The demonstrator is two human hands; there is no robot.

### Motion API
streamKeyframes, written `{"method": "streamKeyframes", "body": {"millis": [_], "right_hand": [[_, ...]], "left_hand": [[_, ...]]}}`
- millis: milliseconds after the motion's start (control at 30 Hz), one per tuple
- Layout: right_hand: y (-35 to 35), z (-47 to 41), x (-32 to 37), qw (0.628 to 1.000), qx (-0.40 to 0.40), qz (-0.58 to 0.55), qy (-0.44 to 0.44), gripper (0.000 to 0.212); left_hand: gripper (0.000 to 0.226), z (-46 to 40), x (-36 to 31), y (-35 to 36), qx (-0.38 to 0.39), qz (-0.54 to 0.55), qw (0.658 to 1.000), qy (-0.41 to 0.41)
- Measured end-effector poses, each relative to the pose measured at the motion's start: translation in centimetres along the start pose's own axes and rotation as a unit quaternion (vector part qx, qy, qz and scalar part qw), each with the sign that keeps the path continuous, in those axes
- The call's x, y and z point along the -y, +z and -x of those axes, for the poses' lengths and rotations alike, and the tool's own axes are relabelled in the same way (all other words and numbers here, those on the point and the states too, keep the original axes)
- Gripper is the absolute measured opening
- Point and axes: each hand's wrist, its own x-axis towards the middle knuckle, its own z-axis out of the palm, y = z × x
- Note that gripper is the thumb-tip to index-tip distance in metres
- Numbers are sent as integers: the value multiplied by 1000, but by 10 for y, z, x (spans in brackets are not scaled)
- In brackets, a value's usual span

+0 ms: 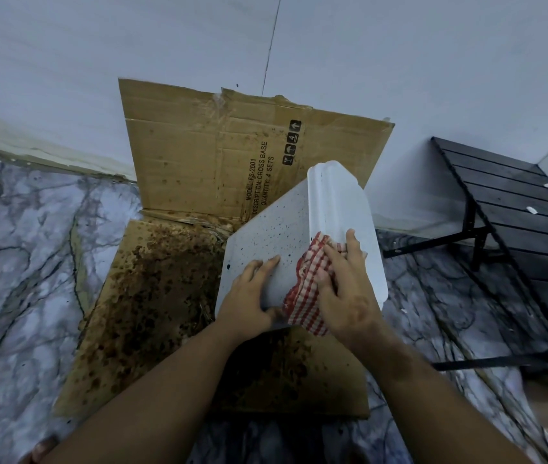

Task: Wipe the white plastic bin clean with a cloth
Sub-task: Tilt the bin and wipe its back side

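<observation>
White plastic bin [302, 229] is tipped over above stained cardboard [152, 296], long axis running from near the person up and away twd the wall, speckled side facing up-left. Left hand [249, 296] lies flat on that side, fingers straight and together. Right hand [346, 289] presses a red-checked cloth [306, 289] on the bin's edge, fingers spread over it, w/ a black slatted table [517, 212] to the right.
</observation>
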Motion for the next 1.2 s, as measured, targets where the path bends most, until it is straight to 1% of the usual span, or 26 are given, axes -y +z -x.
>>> {"method": "streamKeyframes", "body": {"millis": [67,167,233,300,400,533,600,700,800,933,1067,1200], "right_hand": [[5,14,-8,999,-25,-8,-41,54],[7,21,-13,997,-36,32,-62,60],[5,12,-7,997,-27,40,-60,57],[0,-3,3,998,2,49,-38,57],[-8,-35,20,997,39,70,-14,60],[-12,-96,37,992,69,104,-11,66],[-14,-133,43,990,76,120,0,69],[-17,-181,46,982,74,173,0,71],[-16,-200,43,980,72,186,-2,74],[-9,-178,34,980,65,185,-31,76],[-1,-123,27,975,60,197,-87,72],[3,-64,20,977,38,191,-89,71]], "left_hand": [[105,-1,0,0,-2,1,1000,-1],[105,-3,2,1,-5,-1,1000,1],[101,-3,4,0,-11,6,1000,6],[100,-5,5,-2,-16,11,1000,11],[101,-7,7,-5,-14,12,1000,7],[99,-9,13,-8,-13,23,999,32],[99,-8,16,-8,-13,29,999,41],[99,-9,15,-9,-23,19,999,45],[100,-11,15,-11,-18,17,999,42],[100,-8,21,-8,-15,12,999,46],[102,-6,23,-9,-16,25,998,49],[99,-5,21,-9,-22,24,998,49]]}}
